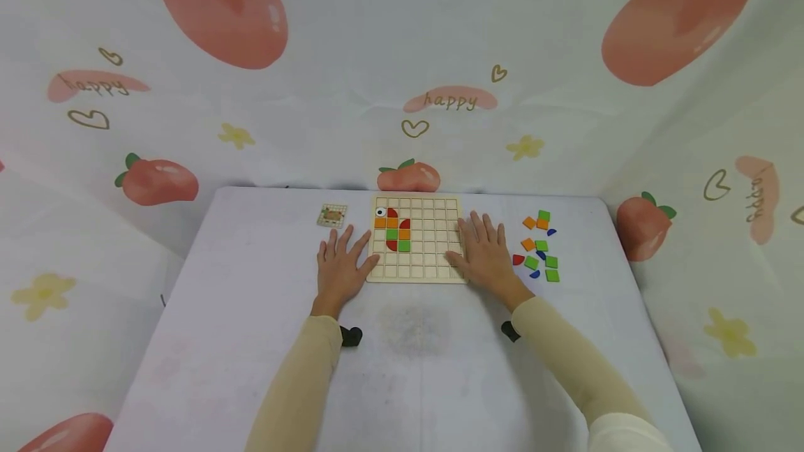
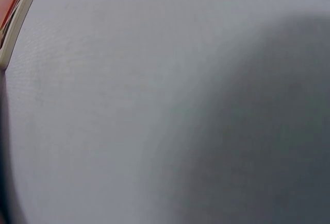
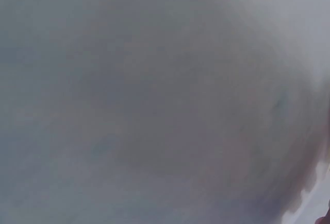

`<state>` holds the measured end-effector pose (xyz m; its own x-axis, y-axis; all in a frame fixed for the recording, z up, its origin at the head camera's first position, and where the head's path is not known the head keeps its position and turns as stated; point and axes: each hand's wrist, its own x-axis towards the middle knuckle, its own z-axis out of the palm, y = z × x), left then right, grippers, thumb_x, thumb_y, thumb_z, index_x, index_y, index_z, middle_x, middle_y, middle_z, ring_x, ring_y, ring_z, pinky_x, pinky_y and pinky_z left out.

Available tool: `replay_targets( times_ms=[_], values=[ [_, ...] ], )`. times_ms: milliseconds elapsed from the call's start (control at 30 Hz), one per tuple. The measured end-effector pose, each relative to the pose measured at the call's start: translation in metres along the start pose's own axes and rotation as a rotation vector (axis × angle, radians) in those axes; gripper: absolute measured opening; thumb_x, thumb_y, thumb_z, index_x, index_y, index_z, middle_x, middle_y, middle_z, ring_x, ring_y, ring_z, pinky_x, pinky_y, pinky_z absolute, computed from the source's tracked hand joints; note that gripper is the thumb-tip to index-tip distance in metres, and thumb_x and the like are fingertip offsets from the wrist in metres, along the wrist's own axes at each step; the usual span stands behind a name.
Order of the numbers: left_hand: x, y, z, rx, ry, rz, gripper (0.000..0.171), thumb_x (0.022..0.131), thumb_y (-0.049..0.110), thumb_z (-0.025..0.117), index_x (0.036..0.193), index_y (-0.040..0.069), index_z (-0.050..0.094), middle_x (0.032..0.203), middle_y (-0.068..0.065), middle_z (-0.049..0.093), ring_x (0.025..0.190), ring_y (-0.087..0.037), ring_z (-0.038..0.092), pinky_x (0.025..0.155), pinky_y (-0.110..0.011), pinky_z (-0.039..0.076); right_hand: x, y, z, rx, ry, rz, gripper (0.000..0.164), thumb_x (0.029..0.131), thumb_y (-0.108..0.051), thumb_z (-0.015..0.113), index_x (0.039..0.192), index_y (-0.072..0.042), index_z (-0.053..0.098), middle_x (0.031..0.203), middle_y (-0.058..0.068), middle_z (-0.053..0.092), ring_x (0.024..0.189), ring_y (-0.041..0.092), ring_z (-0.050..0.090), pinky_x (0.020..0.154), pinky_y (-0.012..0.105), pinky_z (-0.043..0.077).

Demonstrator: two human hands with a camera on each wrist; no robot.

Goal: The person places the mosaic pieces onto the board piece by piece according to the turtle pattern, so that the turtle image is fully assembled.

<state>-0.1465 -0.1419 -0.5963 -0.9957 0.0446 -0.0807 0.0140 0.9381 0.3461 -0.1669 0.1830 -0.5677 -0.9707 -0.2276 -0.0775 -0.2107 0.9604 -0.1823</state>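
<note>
A wooden grid board [image 1: 430,246] lies flat on the table between my hands. On its left part sit colored tiles: a white eye tile [image 1: 380,212], red rounded tiles [image 1: 392,213], orange squares [image 1: 380,223] and green squares [image 1: 405,246]. My left hand [image 1: 341,267] rests palm down with fingers spread, its thumb at the board's left edge. On the other side, my right hand [image 1: 488,257] lies flat with its thumb over the right edge. Neither hand holds anything. The left wrist view catches only a corner of the board [image 2: 20,20]; the right wrist view is mostly blurred.
Loose green [image 1: 552,275], orange [image 1: 528,244], red [image 1: 518,259] and blue [image 1: 534,274] pieces lie scattered right of my right hand. A small pattern card [image 1: 332,215] lies beyond my left fingertips. A printed cloth [image 1: 352,89] hangs behind the white table [image 1: 402,382].
</note>
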Motion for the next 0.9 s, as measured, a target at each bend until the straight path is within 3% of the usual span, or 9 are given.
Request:
replay_targets(
  times_ms=[267,567,733,900],
  values=[
    [0.000,-0.001,-0.001,-0.005,-0.017,-0.004,0.068,0.098,0.071,0.038,0.160,0.042,0.029,0.173,-0.002,0.012,0.161,-0.036,-0.004,0.128,-0.062,0.001,-0.017,0.042,-0.005,0.039,-0.009,0.093,0.088,0.098,-0.067,0.043,0.165,-0.015,0.016,0.172,0.020,0.004,0.159,0.046,0.002,0.125,0.069,-0.003],
    [0.001,-0.003,-0.003,-0.005,-0.014,-0.003,0.069,0.098,0.072,0.037,0.160,0.043,0.029,0.173,-0.002,0.013,0.162,-0.035,-0.002,0.129,-0.062,0.002,-0.030,0.086,-0.014,0.109,0.033,0.157,0.085,0.101,-0.062,0.045,0.161,-0.006,0.022,0.167,0.026,0.012,0.156,0.050,0.007,0.121,0.075,-0.001],
    [0.001,-0.003,-0.001,-0.012,-0.015,-0.001,0.069,0.098,0.072,0.037,0.160,0.042,0.029,0.174,-0.002,0.012,0.162,-0.035,-0.003,0.128,-0.062,0.001,-0.039,0.104,-0.018,0.140,0.063,0.177,0.074,0.104,-0.057,0.043,0.153,-0.003,0.031,0.163,0.031,0.018,0.152,0.057,0.012,0.120,0.077,0.005],
    [0.002,-0.003,0.002,-0.003,-0.003,0.004,0.070,0.097,0.074,0.037,0.159,0.043,0.029,0.173,-0.002,0.014,0.162,-0.036,-0.002,0.128,-0.062,0.002,-0.045,0.114,-0.018,0.163,0.108,0.205,0.062,0.105,-0.049,0.048,0.143,-0.001,0.041,0.157,0.035,0.026,0.144,0.058,0.022,0.120,0.072,0.017]
  ],
)
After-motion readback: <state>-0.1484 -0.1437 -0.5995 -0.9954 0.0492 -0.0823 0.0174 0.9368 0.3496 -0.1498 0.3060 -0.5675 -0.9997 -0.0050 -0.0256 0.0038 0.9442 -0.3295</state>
